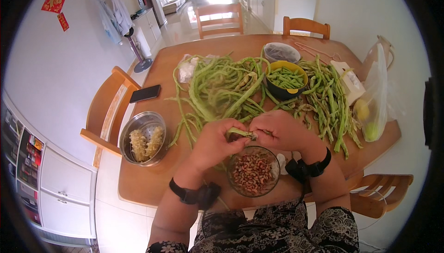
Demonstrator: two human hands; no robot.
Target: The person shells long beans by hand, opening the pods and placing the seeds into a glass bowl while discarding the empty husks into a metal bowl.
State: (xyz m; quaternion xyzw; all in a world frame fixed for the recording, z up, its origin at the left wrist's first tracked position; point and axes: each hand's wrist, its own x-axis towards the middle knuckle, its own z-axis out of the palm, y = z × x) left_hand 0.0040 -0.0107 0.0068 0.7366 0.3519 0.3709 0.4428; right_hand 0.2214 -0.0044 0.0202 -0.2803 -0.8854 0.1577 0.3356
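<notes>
Between my two hands is a green bean pod [239, 132], held just above the far rim of a glass bowl. My left hand [216, 142] pinches the pod's left part between thumb and finger. At its right end, the fingers of my right hand [277, 131] close on the pod's tip. The glass bowl [229, 180] below holds many shelled reddish-brown beans [253, 174]. Just beyond my hands lies a large tangled heap of long green beans [222, 86]. Whether the pod is split cannot be made out clearly.
A black bowl [282, 94] with a yellow inside holds cut green bean pieces. Withered pods [329, 104] lie to its right, near a plastic bag [376, 104]. A steel strainer pot [126, 149] and a phone [145, 93] sit on the left. Wooden chairs [111, 110] surround the table [166, 187].
</notes>
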